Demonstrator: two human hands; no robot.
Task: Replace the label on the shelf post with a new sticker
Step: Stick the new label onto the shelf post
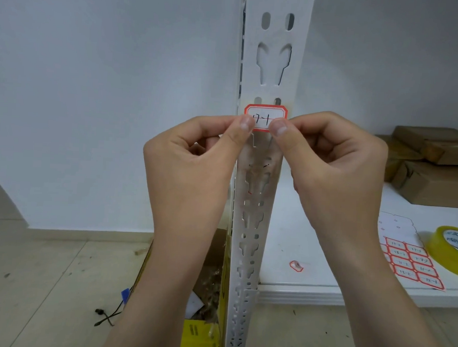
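Observation:
A white slotted shelf post [271, 69] runs up the middle of the head view. A red-bordered white sticker [264, 114] with handwriting lies across the post's face. My left hand [193, 166] pinches its lower left corner between thumb and forefinger. My right hand [334, 168] pinches the lower right corner the same way. Below the sticker the post shows grey glue residue and small red scraps [258, 172]. A sheet of red-bordered stickers [411, 265] lies on the white shelf board [323, 271] to the right. A crumpled old label [296, 266] lies on the shelf near the post.
A roll of yellowish clear tape [450, 251] sits at the shelf's right edge. Brown wrapped parcels [429, 168] are stacked at the back right. A yellow cardboard box [207, 305] with scraps stands on the floor left of the post. A dark cable [109, 315] lies on the floor.

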